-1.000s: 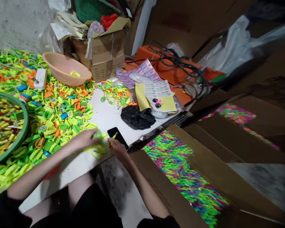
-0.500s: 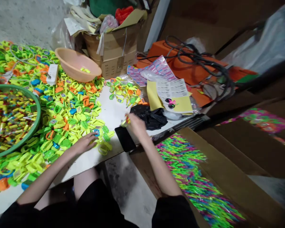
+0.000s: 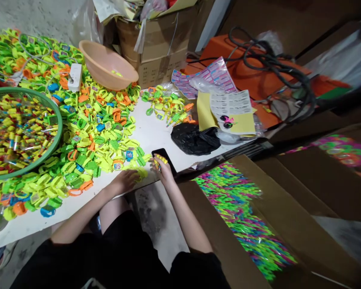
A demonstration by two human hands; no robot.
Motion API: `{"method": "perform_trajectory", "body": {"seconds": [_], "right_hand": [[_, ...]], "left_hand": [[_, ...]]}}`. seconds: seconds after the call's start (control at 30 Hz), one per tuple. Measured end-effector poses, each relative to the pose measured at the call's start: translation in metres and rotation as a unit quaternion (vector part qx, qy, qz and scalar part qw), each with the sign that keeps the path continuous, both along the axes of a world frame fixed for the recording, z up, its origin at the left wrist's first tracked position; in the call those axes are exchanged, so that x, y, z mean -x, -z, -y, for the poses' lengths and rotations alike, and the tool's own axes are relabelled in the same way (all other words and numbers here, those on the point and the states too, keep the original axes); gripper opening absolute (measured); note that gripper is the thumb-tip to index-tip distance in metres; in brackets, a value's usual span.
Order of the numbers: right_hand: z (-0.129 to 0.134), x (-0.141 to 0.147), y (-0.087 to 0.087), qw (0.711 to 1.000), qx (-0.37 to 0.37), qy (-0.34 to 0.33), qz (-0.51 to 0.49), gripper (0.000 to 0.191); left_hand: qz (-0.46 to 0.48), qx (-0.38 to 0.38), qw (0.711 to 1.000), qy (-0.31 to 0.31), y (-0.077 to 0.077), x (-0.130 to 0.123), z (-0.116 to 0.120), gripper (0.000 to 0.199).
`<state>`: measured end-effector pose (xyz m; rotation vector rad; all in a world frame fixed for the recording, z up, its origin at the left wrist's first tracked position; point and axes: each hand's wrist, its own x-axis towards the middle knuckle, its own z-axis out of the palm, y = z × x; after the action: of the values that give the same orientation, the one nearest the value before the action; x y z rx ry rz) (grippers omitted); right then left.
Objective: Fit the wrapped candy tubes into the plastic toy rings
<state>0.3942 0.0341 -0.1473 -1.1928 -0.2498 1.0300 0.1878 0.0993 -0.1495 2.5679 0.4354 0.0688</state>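
Sorting toy rings at a crowded surface point(image 3: 156, 132).
Right hand point(image 3: 164, 170) pinches a yellow piece point(image 3: 161, 159) over a phone point(image 3: 165, 158); left hand point(image 3: 128, 180) presses flat, holding nothing, on loose yellow rings point(image 3: 141, 172).

Heap of plastic rings point(image 3: 87, 128) spread over the table point(image 3: 156, 136) at left, bowl point(image 3: 108, 70) above it, phone point(image 3: 165, 158) at centre, box point(image 3: 246, 224), seemingly of wrapped pieces, lower right.

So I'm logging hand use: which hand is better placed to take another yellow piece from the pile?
Probably the left hand: it rests on the loose yellow pieces at the pile's edge, while the right hand already holds a yellow piece over the phone.
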Motion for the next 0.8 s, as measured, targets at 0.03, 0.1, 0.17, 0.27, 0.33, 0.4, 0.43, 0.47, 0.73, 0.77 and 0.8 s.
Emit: {"method": "perform_trajectory", "body": {"seconds": [0.03, 0.1, 0.17, 0.27, 0.33, 0.4, 0.43, 0.47, 0.73, 0.77, 0.8], "right_hand": [[0.008, 0.006, 0.005, 1.0, 0.002, -0.003, -0.01, 0.036], [0.023, 0.013, 0.01, 1.0, 0.005, -0.016, -0.014, 0.034], [0.034, 0.015, 0.013, 0.999, 0.007, -0.031, -0.018, 0.033], [0.043, 0.017, 0.018, 0.999, 0.014, -0.036, -0.003, 0.038], [0.045, 0.018, 0.024, 0.999, 0.02, -0.026, 0.019, 0.046], [0.042, 0.021, 0.031, 0.999, 0.027, -0.022, 0.04, 0.052], [0.039, 0.024, 0.034, 0.998, 0.031, -0.026, 0.049, 0.054], [0.036, 0.028, 0.037, 0.997, 0.036, -0.031, 0.057, 0.055], [0.019, 0.082, 0.052, 0.989, 0.045, -0.079, 0.119, 0.049], [0.019, 0.085, 0.052, 0.988, 0.046, -0.081, 0.124, 0.047], [0.019, 0.087, 0.053, 0.987, 0.049, -0.082, 0.127, 0.045]], "left_hand": [[-0.008, 0.003, 1.0, -0.004, 0.002, -0.004, 0.002, 0.034], [-0.023, 0.006, 1.0, -0.02, 0.005, -0.008, 0.004, 0.032], [-0.038, 0.006, 0.998, -0.05, 0.008, -0.008, 0.005, 0.03], [-0.061, 0.002, 0.992, -0.109, 0.012, 0.0, 0.008, 0.026], [-0.074, -0.003, 0.987, -0.145, 0.014, 0.007, 0.011, 0.022], [-0.081, -0.01, 0.982, -0.173, 0.015, 0.015, 0.014, 0.018], [-0.083, -0.014, 0.979, -0.184, 0.014, 0.02, 0.015, 0.016], [-0.083, -0.019, 0.977, -0.194, 0.013, 0.025, 0.016, 0.014], [-0.038, -0.072, 0.987, -0.136, 0.01, 0.05, 0.017, 0.013], [-0.032, -0.08, 0.989, -0.123, 0.013, 0.05, 0.018, 0.012], [-0.026, -0.088, 0.989, -0.115, 0.016, 0.05, 0.019, 0.011]]}}
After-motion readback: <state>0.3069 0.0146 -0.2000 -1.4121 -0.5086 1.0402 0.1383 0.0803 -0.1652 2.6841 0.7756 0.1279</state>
